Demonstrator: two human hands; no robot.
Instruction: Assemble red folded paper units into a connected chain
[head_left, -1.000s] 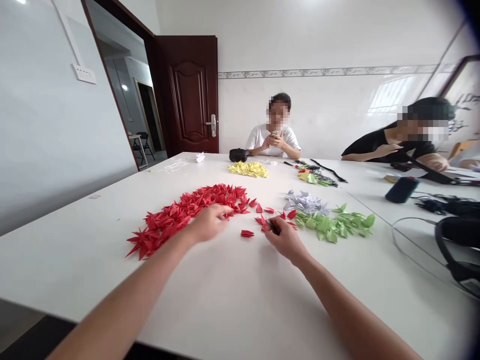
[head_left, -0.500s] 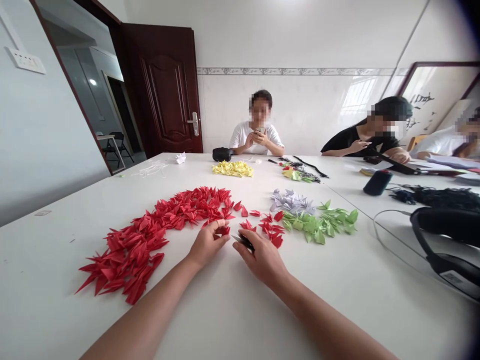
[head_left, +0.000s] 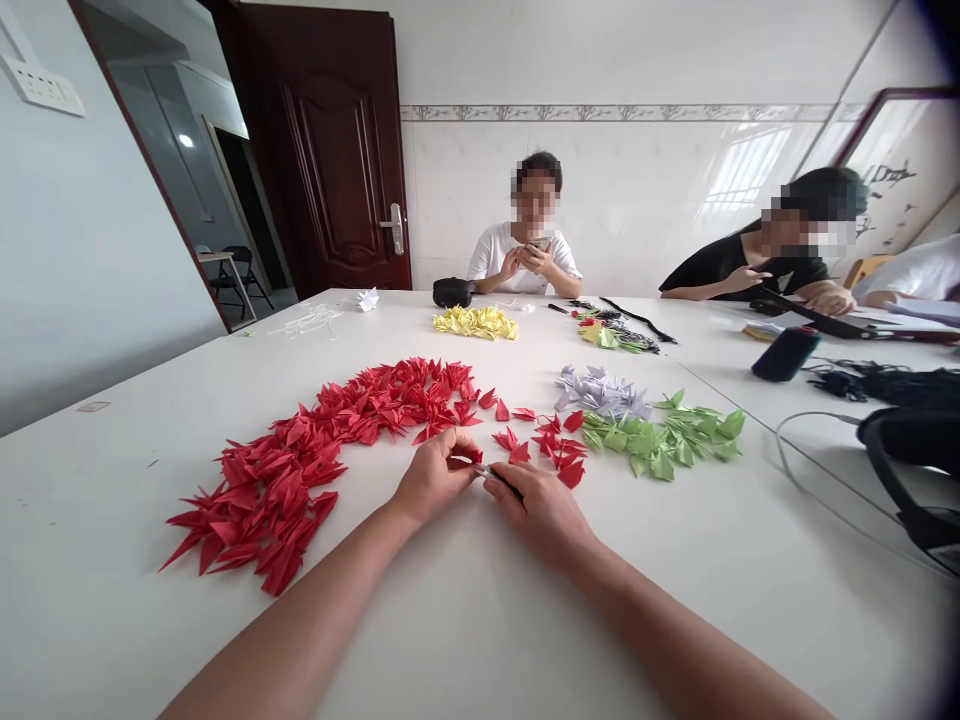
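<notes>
two hands in close, fingertips nearly meeting just above the white table [head_left: 450, 630]. left hand [head_left: 431, 482]: narrow, thumb and fingers pinching one small red paper piece [head_left: 477, 456]. right hand [head_left: 546, 508]: wrapped round a small tool [head_left: 512, 485], dark handle in the grip, metal tip aimed at the left fingertips. tip is right by the pinched piece; can't tell if touching or just beside.

big red pile [head_left: 292, 465] is left of the left hand and curves round beyond it. loose red bits [head_left: 555, 444] just past the right hand. beyond those, ahead and right of the right hand: lilac pile [head_left: 600, 392], with green pile [head_left: 675, 442] next to it. headphones [head_left: 916, 440] well off to that hand's right, dark spool [head_left: 785, 354] farther out.

far ahead of the left hand: yellow pile [head_left: 476, 322], black pouch [head_left: 452, 292] just behind it. mixed-colour bundle [head_left: 609, 334] far ahead of the right hand.

opposite both hands, a person in a white shirt [head_left: 491, 252] holds a phone [head_left: 538, 243]; farther right, a person in a black top [head_left: 724, 262] leans over the table.
</notes>
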